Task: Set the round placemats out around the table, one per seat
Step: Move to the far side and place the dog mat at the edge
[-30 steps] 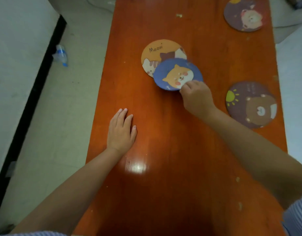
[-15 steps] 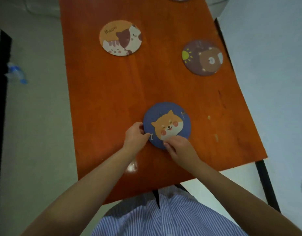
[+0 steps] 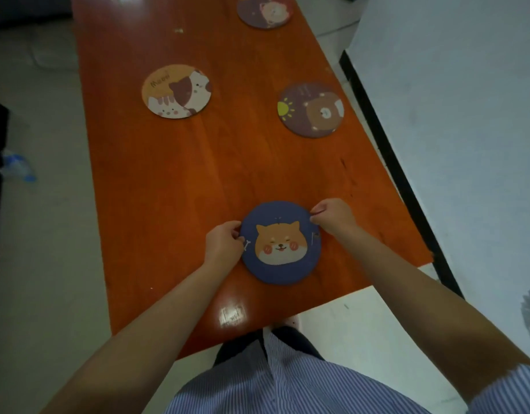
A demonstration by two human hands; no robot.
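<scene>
On the table [image 3: 198, 180], hands pinch the blue placemat [image 3: 280, 243].

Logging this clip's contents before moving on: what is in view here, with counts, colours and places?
table: 1, orange-brown wood, centre
dog placemat: 1, blue, near end, flat
cat placemat: 1, orange, left side
bear placemat: 1, dark purple, right side
far placemat: 1, dark purple, far right, cut by frame
plastic bottle: 1, clear with blue, floor at left
striped shirt: 1, blue-white, bottom
left hand: fingers pinch dog placemat's left edge
right hand: fingers pinch its upper right edge
</scene>
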